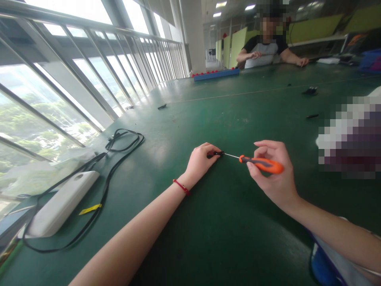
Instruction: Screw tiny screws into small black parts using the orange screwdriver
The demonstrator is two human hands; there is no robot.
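Near the middle of the green table (178, 131), my left hand (204, 158) pinches a small black part (219, 153) against the surface. An orange and dark grey screwdriver (264, 164) lies across my right hand (276, 174), its handle against the palm and the thumb below it; some fingers are curled and the index finger reaches out above the handle. The thin metal shaft points left, and its tip meets the black part. A red bracelet (182, 187) circles my left wrist. The fingers hide much of the black part.
A white power strip (65, 202) and looped black cable (110, 178) lie at left, beside the railing (119, 37). A blue strip with red pieces (217, 74) is at the far edge. A person (263, 53) sits across. Small black pieces (310, 91) lie at right.
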